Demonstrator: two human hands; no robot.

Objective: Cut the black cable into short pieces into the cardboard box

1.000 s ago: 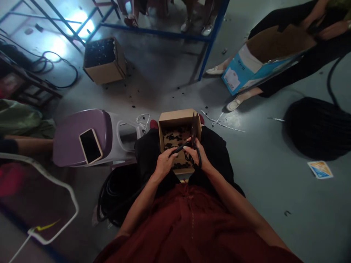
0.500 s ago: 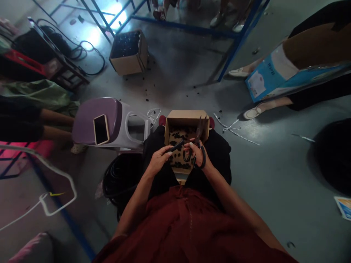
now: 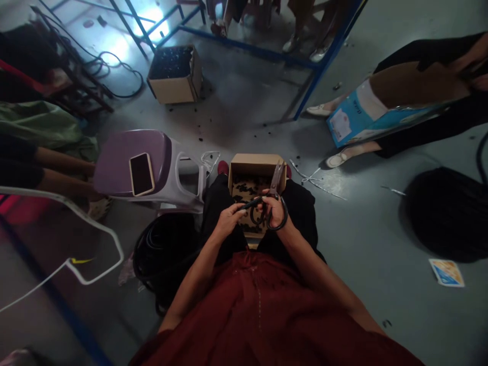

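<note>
Over an open cardboard box (image 3: 256, 159) between my knees, my left hand (image 3: 227, 219) pinches a thin black strip (image 3: 250, 203), perhaps a length of tubing. The strip points up and right, and its far end meets the fingers of my right hand (image 3: 273, 207). In that hand is a pair of scissors (image 3: 276, 179), the black handle loops around the fingers and the blades pointing away from me, slightly parted. Whether my right fingertips also grip the strip I cannot tell. Small black pieces (image 3: 244, 189) lie scattered on the bottom of the box.
Left of my legs, a stool (image 3: 129, 142) bears a phone (image 3: 141, 174); below it lies a black coil (image 3: 162, 249). Ahead stands a box of black pieces (image 3: 173, 89). At right, a person's foot (image 3: 337, 158) is beside a blue box (image 3: 354, 119), with a black heap (image 3: 446, 213) nearby.
The black strip's far end has come up to my right fingers, and the two hands are closer together. The scissors stay in my right hand. The whole view has shifted a little.
</note>
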